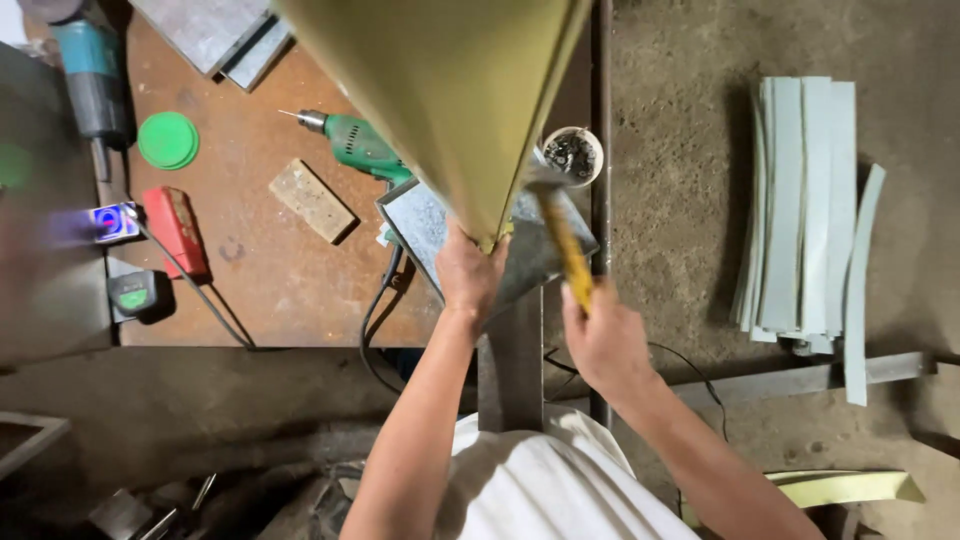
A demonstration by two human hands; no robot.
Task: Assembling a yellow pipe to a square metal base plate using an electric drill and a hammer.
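Large yellow-green sheet-metal piece standing at 12 o'clock, tapering down to a narrow end just above the left hand. Left hand closed on that lower end, pinning it over a grey metal plate at the desk's near right corner. Right hand at 5 o'clock from it, wrapped tight around the yellow handle of a hammer, head raised beside the sheet's right edge. Hands apart, each clamped on its own thing.

Blocked from view by the sheet: much of the upper desk and the rear of a green electric drill, bit pointing to 9 o'clock. Left of the drill, on the rusty brown desk: a pale rectangular block, a round green lid, a red block, a small green-faced device, a black cable trailing off the near edge.

Small white cup at 1 o'clock from the hands, filled with dark small metal bits, too small to tell apart.

Out at 3 o'clock, on the concrete floor: a stack of pale grey-blue strips, lying lengthwise, one bent strip beside them.
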